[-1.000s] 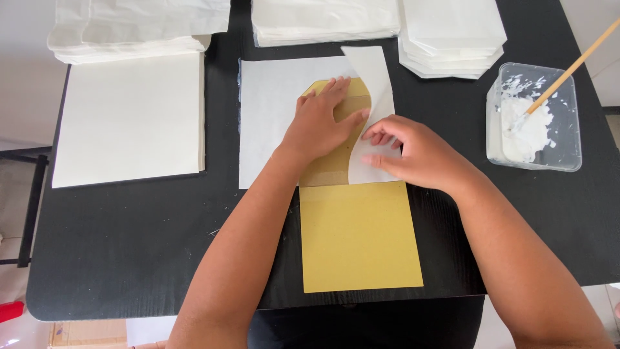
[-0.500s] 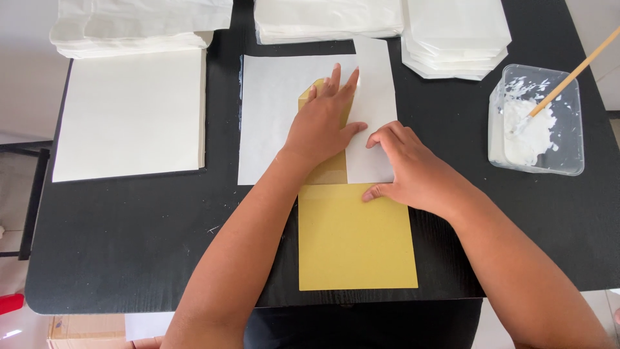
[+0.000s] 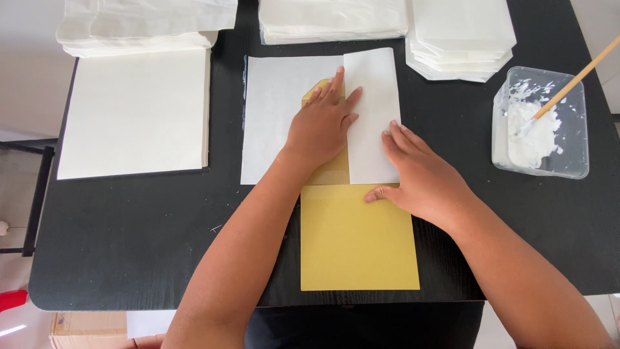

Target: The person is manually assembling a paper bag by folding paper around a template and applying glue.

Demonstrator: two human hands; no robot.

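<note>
Left hand [image 3: 321, 126] flat, fingers spread, pinning white paper sheet [image 3: 278, 116] and yellow card template [image 3: 358, 239] at centre of black counter [image 3: 129, 239]. Right hand [image 3: 423, 178] flat, palm pressing folded flap [image 3: 373, 110] down; neither grip closed on anything. Paper judged thin, light, limp, creases readily, tears if dragged; best handled by edges or corners. Card stiffer. Glue tub [image 3: 542, 123] with brush [image 3: 575, 81] right; paper stacks [image 3: 332, 19] behind.

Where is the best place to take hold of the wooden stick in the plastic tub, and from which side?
Grip the wooden stick on its bare upper half, coming from the right. It leans up and out over the rim of the plastic tub, while its lower end sits in white paste.
</note>
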